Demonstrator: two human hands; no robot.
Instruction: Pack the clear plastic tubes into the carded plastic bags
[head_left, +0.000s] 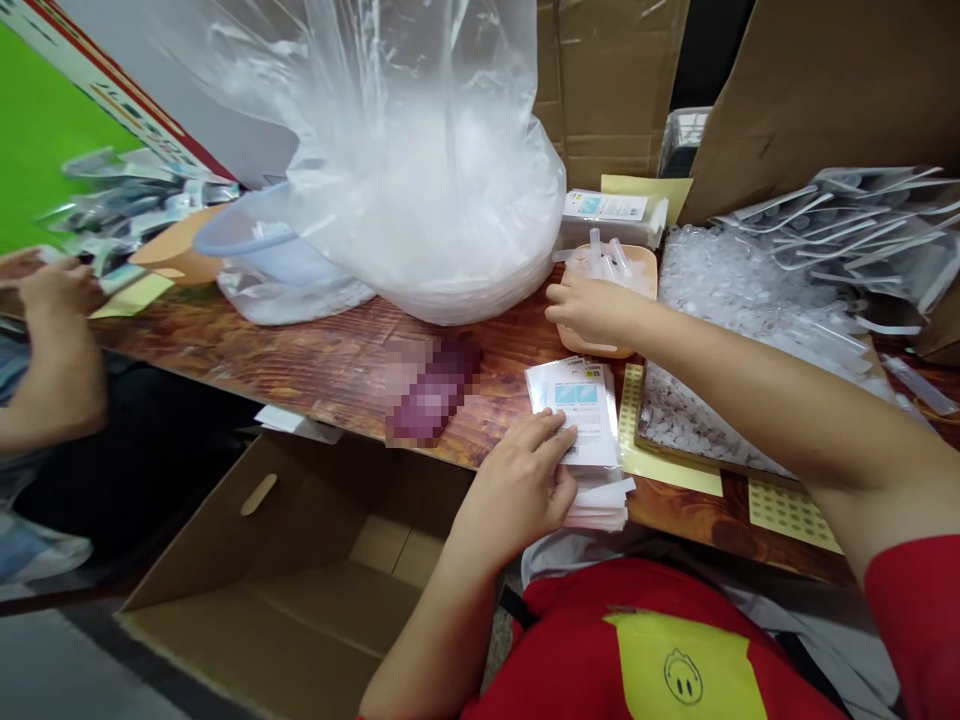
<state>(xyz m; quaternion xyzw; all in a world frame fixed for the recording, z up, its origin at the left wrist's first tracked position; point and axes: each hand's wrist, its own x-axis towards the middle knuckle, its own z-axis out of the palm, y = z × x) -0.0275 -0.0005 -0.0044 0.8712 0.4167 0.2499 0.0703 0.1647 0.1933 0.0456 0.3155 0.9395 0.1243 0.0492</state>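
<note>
My left hand (529,475) lies on a stack of clear plastic bags with printed white cards (581,400), its fingers stretched over the top card and its thumb apart near the lower edge. White flaps stick out of the stack below. At the orange tray (645,275), my right hand (592,310) reaches over the left side with its fingers curled together. Whatever those fingers pinch is hidden. Short translucent plastic tubes (611,262) lie in the tray, just behind that hand.
A big clear bag (450,220) of white pieces bulges beside a blue basin (244,235). To the right, a shallow box holds many clear plastic pieces (720,300). Yellow sticker sheets (675,470) lie near the table edge. Below gapes a cardboard box (262,590). Another person's hand (56,280) works at left.
</note>
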